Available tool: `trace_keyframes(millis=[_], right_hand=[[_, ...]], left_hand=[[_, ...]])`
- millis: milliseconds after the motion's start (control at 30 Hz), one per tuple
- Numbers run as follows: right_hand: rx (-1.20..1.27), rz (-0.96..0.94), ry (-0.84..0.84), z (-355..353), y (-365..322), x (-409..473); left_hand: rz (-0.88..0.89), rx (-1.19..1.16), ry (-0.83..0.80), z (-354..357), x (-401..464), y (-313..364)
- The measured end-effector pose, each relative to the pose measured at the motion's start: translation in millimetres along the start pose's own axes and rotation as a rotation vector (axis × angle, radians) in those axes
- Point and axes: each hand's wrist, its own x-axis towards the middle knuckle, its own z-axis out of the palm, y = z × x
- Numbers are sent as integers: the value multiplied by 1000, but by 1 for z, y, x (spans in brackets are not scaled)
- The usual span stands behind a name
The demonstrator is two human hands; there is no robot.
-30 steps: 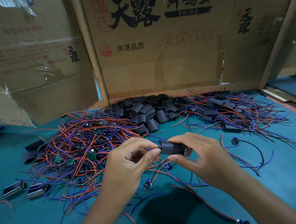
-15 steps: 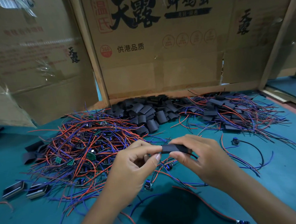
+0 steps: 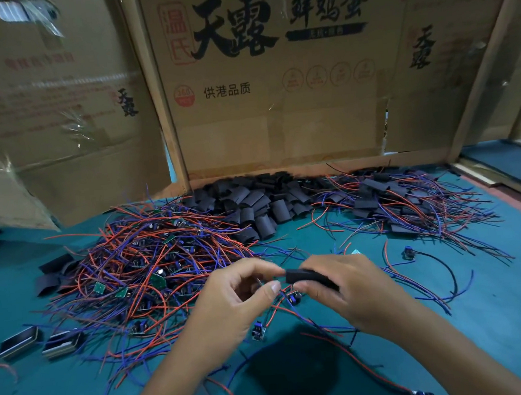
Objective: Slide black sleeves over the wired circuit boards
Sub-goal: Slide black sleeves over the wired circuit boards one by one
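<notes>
My right hand pinches a flat black sleeve between thumb and fingers, above the green table. My left hand meets the sleeve's left end, thumb and forefinger pinched there on something small; what it holds is hidden. Red and blue wires hang below the two hands. A heap of wired circuit boards lies to the left. Loose black sleeves are piled at the back centre. A second heap of sleeved boards with wires lies at the back right.
Cardboard boxes wall off the back of the green table. Two small dark housings lie at the left edge. A few flat sleeves sit left of the wire heap. A small board on a black wire lies right of my hands.
The sleeve has turned from its broad face to nearly edge-on and flattened. Both hands stay close together, shifted slightly; my right fingers now cover more of the sleeve.
</notes>
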Motion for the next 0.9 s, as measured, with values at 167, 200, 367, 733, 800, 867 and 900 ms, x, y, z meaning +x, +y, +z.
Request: trace_keyframes(millis=[167,200,367,733,800,867,900], right_hand=[[-228,94,-3,-46,46,31],[-282,136,11,-60,65,43],[-656,424,100,-116,160,90],[-594,492,-49,-49,162,147],[-446,418,-105,-9,135,158],[-354,340,-84,27,109,169],[-360,276,-62,41,97,175]], left_hand=[[153,621,235,-27,7,-17],[207,802,277,-31,8,-20],[255,1103,431,-54,16,-41],[211,1136,412,-58,21,-61],[195,1139,390,-58,22,-63],[176,1139,381,-59,22,-63],[172,1142,384,-60,22,-64]])
